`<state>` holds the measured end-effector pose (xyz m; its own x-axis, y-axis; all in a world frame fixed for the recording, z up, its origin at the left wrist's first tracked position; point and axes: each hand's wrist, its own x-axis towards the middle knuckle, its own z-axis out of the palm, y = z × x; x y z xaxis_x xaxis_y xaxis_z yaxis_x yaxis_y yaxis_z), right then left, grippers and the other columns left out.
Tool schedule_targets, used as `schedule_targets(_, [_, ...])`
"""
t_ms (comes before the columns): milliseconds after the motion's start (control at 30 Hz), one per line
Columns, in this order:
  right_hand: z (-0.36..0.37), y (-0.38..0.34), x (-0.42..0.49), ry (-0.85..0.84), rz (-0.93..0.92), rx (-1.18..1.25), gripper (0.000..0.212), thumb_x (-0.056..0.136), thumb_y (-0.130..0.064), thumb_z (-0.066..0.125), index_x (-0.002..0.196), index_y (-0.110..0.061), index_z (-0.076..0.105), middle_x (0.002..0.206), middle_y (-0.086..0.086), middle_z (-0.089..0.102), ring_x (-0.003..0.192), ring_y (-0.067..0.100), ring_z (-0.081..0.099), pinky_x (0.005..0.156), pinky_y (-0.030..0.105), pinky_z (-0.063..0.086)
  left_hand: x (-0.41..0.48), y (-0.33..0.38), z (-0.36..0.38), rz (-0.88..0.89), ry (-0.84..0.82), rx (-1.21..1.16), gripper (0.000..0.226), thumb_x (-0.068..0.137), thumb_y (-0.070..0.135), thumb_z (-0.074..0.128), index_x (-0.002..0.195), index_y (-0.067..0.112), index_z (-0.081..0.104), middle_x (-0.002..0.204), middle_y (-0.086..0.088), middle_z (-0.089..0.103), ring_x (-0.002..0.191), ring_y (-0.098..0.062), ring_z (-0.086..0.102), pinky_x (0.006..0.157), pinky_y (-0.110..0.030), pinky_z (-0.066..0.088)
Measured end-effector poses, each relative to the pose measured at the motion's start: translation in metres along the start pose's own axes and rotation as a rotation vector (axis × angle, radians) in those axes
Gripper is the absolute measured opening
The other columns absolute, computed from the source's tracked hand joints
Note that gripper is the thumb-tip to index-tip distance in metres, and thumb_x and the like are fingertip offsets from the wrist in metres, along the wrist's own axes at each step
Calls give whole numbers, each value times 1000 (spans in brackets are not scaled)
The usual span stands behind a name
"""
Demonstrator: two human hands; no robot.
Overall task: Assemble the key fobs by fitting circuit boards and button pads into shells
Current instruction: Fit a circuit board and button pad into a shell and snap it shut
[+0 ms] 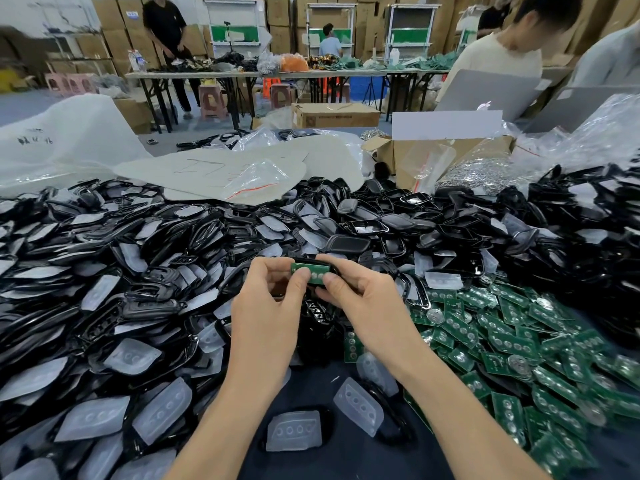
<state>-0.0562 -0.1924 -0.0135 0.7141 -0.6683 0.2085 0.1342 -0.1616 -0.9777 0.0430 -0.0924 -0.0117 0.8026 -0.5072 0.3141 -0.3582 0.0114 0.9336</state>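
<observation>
Site: a factory assembly workshop inside a warehouse. Your counter (346,455) is heaped with bulk parts: black shells (104,244), green circuit boards (502,337) and translucent button pads (156,414). Cardboard cartons (280,15) are stacked high along the back wall. Long folding tables (242,75) carry more goods, with other workers (162,26) at them and plastic stools (211,100) beside.

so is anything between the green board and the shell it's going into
Nothing visible. The circuit board lies right against the black shell, pinched there by the left hand and right hand, with a thumb on each end. Whether a button pad sits underneath is hidden.
</observation>
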Motion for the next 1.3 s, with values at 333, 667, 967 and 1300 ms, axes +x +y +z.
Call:
schedule_targets(333, [-1,-4,-1,-23,6,-72,40,97,-2,64,131,-23,65,103,-8,79,96,4,73,89,16,53,-1,2,0,-36,-7,-32,10,94,32,68,98,33,59,95,12,70,91,-5,67,86,-44,57])
schedule_targets(667, [0,-8,-2,-41,21,85,31,99,-3,62,124,-21,68,108,-5,77,99,9,74,83,15,54,-4,1,3,-8,8,5,11,95,34,66,100,36,56,107,10,66,94,2,63,77,-21,50])
schedule_targets(967, [1,-8,-2,-25,26,182,30,97,3,60,117,-18,71,110,4,78,103,17,74,87,21,57,-7,2,7,-20,28,-55,13,94,34,68,100,37,56,96,10,68,84,-2,67,75,-29,56])
schedule_targets(1300, [2,-10,-2,-26,19,224,30,97,4,60,117,-16,71,110,4,78,104,18,74,88,22,57,-9,5,8,-34,29,-90,15,93,33,69,101,34,56,97,8,67,82,-5,66,77,-31,55])
